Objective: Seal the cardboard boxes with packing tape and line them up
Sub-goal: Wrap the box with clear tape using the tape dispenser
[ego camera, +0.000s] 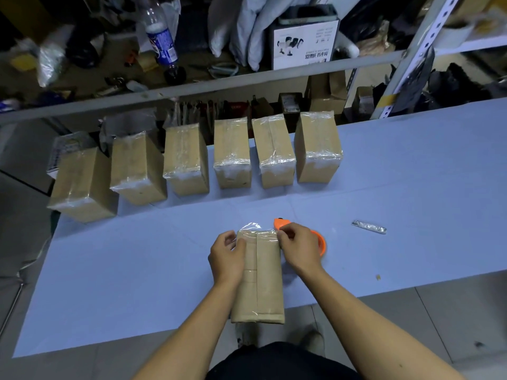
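Nearest you, a dark garment fills the bottom edge of the view, cut off by the frame. Both bare forearms reach forward from there over the near edge of the desk (137, 270), a pale blue surface.

The cardboard box (260, 278) you are working on lies flat, long axis pointing away from you. Its near end overhangs the desk edge. A centre seam runs along its top face, and clear tape (253, 227) crosses the far end, with a loose glossy piece standing up beyond the box.

Your left hand (226, 256) rests against the left side of the box at its far end, fingers curled round the tape edge: the grip is closed on the tape. Your right hand (297, 249) lies at the far right corner, fingers curled, thumb and forefinger pinching the tape. It covers most of the orange tape dispenser (319, 239); whether it also holds the dispenser cannot be told.

To the right, well apart, a small silvery object (369, 226) lies on the desk; it cannot be identified.

Farther back, six sealed boxes (231, 153) stand side by side in a row, each wrapped in clear tape. The leftmost sits at the desk's left edge.

Behind the row, a shelf (192, 89) carries a plastic bottle (162, 39), a printed carton (304, 43) and blurred clutter.
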Available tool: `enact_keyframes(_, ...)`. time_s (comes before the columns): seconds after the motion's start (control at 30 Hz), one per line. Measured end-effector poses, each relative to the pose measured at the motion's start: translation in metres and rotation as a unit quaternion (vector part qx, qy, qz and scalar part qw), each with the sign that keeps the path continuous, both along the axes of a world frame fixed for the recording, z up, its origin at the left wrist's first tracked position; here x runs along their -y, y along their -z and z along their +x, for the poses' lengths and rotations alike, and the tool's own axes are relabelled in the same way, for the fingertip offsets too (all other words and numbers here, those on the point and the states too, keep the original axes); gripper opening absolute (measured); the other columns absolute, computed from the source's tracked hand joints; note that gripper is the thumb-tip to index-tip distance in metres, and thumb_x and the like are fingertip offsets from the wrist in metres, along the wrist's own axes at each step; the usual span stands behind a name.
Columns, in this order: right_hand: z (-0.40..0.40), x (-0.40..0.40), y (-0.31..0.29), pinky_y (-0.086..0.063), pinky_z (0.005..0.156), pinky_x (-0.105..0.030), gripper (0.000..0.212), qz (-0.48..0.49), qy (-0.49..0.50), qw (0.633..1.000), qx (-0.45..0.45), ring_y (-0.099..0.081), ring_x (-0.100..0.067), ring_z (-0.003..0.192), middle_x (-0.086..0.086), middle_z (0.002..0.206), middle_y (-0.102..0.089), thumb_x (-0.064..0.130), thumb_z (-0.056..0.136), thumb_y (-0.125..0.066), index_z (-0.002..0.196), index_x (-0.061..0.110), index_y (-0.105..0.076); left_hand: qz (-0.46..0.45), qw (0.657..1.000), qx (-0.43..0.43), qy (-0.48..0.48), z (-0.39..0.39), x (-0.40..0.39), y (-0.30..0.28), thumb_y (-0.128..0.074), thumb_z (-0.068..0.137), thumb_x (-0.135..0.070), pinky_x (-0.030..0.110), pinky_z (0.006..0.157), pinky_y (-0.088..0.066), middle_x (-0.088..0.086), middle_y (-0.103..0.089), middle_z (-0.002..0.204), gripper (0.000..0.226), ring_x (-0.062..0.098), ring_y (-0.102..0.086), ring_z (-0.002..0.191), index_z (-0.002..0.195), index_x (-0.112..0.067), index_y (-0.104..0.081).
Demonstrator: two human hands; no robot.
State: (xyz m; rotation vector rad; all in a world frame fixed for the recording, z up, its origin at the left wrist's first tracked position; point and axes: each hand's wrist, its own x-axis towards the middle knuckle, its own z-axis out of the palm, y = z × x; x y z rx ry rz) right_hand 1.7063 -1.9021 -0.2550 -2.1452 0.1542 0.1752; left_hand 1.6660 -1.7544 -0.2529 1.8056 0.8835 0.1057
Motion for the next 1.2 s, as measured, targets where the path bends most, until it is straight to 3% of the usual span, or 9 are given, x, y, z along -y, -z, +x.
enact_keyframes(0.07,0.000,-0.004,-0.001,-0.027,0.052,-0.027,0.041,0.011,-0.007,1.000,0.003,-0.035,-0.011,0.053,0.005,0.048,-0.042,0.009,0.087,-0.061,0.050,0.024,-0.049,-0.003,1.000,0.003,0.009,0.002,0.001,-0.001,-0.064,0.091,-0.017,0.001,0.061,-0.039,-0.008,-0.068,0.091,0.009,0.006,-0.063,0.084,0.097,-0.020,-0.069)
enact_keyframes(0.13,0.001,-0.007,0.000,-0.021,0.051,-0.030,0.050,0.025,0.004,1.000,-0.016,-0.023,-0.012,0.054,0.004,0.050,-0.026,0.012,0.088,-0.060,0.048,0.023,-0.034,-0.004,1.000,-0.002,0.012,0.003,0.000,-0.003,-0.063,0.091,-0.019,0.004,0.062,-0.039,-0.013,-0.068,0.084,0.008,0.001,-0.061,0.079,0.088,-0.024,-0.069)
enact_keyframes(0.27,0.002,-0.014,0.005,-0.040,0.061,-0.026,0.023,0.048,0.028,0.997,-0.056,-0.052,-0.005,0.061,0.012,0.061,-0.061,0.026,0.087,-0.068,0.065,0.022,-0.070,-0.020,1.000,-0.007,0.011,0.002,-0.005,0.004,-0.064,0.091,-0.022,0.016,0.067,-0.045,-0.010,-0.070,0.082,0.012,0.010,-0.063,0.082,0.081,-0.018,-0.069)
enact_keyframes(0.57,0.012,-0.032,-0.017,-0.048,0.074,-0.030,0.019,0.090,0.044,0.995,0.009,-0.062,-0.010,0.076,0.004,0.078,-0.069,0.029,0.084,-0.074,0.066,0.024,-0.069,-0.034,0.996,0.085,-0.010,0.012,-0.008,-0.011,-0.066,0.091,-0.024,0.029,0.068,-0.043,-0.009,-0.056,0.066,0.029,0.013,-0.053,0.072,0.067,-0.012,-0.054)
enact_keyframes(0.7,0.028,-0.044,-0.052,-0.046,0.070,-0.019,0.019,0.150,0.046,0.985,0.072,-0.058,-0.002,0.071,0.001,0.079,-0.066,0.021,0.083,-0.077,0.067,0.018,-0.070,-0.018,0.983,0.173,-0.050,0.031,-0.017,-0.036,-0.067,0.090,-0.015,0.028,0.073,-0.046,-0.009,-0.059,0.069,0.025,0.009,-0.056,0.073,0.068,-0.014,-0.057)
enact_keyframes(0.8,0.027,-0.050,-0.056,-0.047,0.068,-0.013,0.015,0.196,0.046,0.974,0.102,-0.059,0.001,0.071,-0.004,0.082,-0.064,0.010,0.081,-0.079,0.067,0.010,-0.071,-0.020,0.975,0.207,-0.083,0.029,-0.018,-0.041,-0.069,0.087,-0.009,0.031,0.073,-0.050,-0.005,-0.065,0.076,0.018,0.009,-0.061,0.076,0.071,-0.010,-0.059)
enact_keyframes(1.0,0.011,-0.048,-0.040,-0.049,0.074,-0.022,0.025,0.178,0.050,0.976,0.115,-0.061,-0.007,0.077,0.005,0.082,-0.059,0.010,0.081,-0.078,0.069,0.028,-0.066,-0.031,0.972,0.219,-0.085,0.020,-0.009,-0.032,-0.065,0.084,-0.001,0.027,0.090,-0.053,-0.003,-0.058,0.113,0.024,0.006,-0.060,0.102,0.096,-0.016,-0.051)
enact_keyframes(1.13,0.004,-0.044,-0.041,-0.052,0.073,-0.026,0.042,0.228,0.083,0.970,0.030,-0.063,-0.006,0.077,0.005,0.100,-0.059,0.011,0.078,-0.075,0.110,0.026,-0.053,-0.053,0.983,0.169,-0.055,0.013,-0.004,-0.026,-0.058,0.089,-0.003,0.029,0.098,-0.049,-0.004,-0.044,0.142,0.042,0.008,-0.051,0.119,0.127,-0.016,-0.045)
enact_keyframes(1.2,0.000,-0.044,-0.037,-0.053,0.075,-0.030,0.044,0.216,0.068,0.974,0.022,-0.060,-0.003,0.076,0.007,0.106,-0.061,0.016,0.076,-0.070,0.115,0.026,-0.051,-0.089,0.986,0.137,-0.029,0.007,-0.002,-0.022,-0.061,0.086,-0.015,0.035,0.106,-0.044,-0.008,-0.039,0.150,0.054,0.011,-0.045,0.131,0.135,-0.022,-0.040)
